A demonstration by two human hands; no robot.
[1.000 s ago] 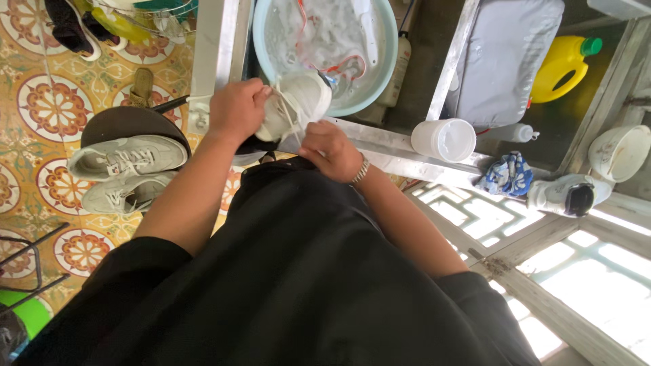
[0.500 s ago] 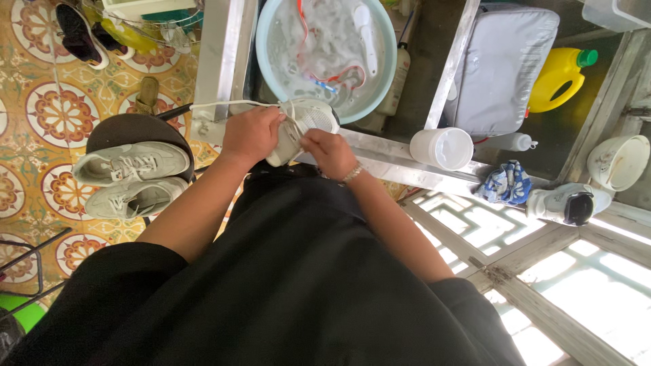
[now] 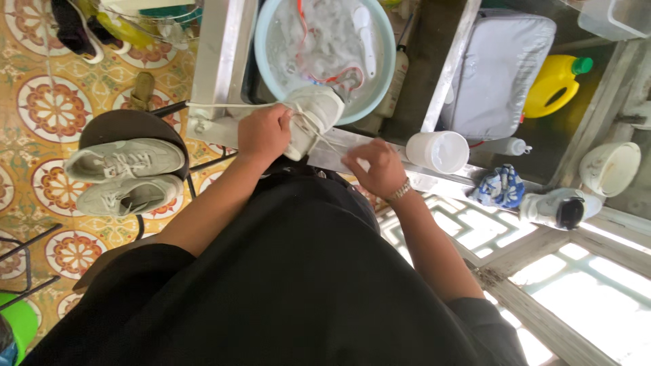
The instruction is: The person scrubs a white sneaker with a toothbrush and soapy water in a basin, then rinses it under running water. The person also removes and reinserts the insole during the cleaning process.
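Observation:
My left hand grips a white sneaker by its side, held over the metal ledge just below a light blue basin of soapy water. A white shoelace runs taut from the sneaker to the left past that hand. My right hand, with a bracelet at the wrist, pinches the lace end a little to the right of the shoe. A white brush and a red cord lie in the basin.
A pair of pale sneakers rests on a dark round stool at left. A white cup, blue cloth, another white shoe, yellow jug and white bowl sit at right. Patterned floor tiles lie at left.
My hands have drawn apart: the right one pulled away from the shoe to the right, and a lace now stretches out to the left of the sneaker.

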